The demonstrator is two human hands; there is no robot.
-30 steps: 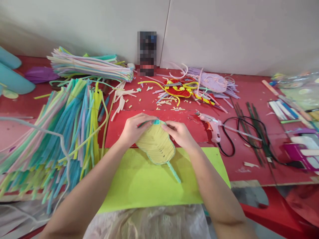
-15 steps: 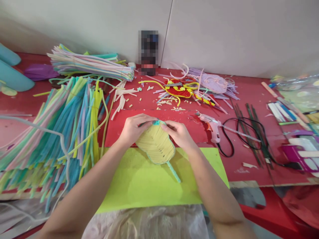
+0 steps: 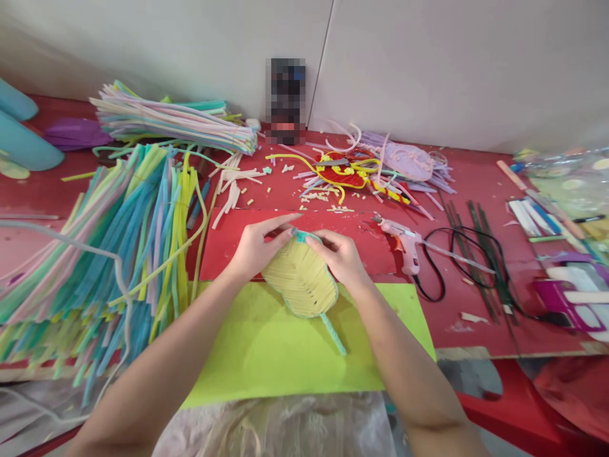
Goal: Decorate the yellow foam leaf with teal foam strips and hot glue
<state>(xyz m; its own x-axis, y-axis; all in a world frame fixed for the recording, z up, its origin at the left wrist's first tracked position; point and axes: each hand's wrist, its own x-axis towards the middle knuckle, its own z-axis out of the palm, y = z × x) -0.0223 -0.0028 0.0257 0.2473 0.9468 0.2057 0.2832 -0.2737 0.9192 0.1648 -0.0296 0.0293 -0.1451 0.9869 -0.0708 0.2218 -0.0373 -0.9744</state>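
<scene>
A yellow leaf made of pipe cleaners (image 3: 304, 282), edged in teal, is held above the mats, its teal stem (image 3: 334, 334) pointing toward me. My left hand (image 3: 259, 246) has its thumb against the leaf's far left edge, with the index finger lifted away from the thumb. My right hand (image 3: 340, 251) pinches the leaf's far right edge beside a teal patch (image 3: 301, 236) at the tip. Some fingers of both hands are hidden behind the leaf.
A green mat (image 3: 285, 355) and a red board (image 3: 228, 247) lie in front. Pipe cleaner bundles (image 3: 137, 209) fill the left side. To the right are a pink glue gun (image 3: 403, 240) with its black cord and dark green stems (image 3: 485, 254). Scissors (image 3: 333, 163) rest among scraps behind.
The leaf has come slightly nearer to me. My left index finger has lifted off the leaf's tip and straightened, while my right hand keeps its pinch.
</scene>
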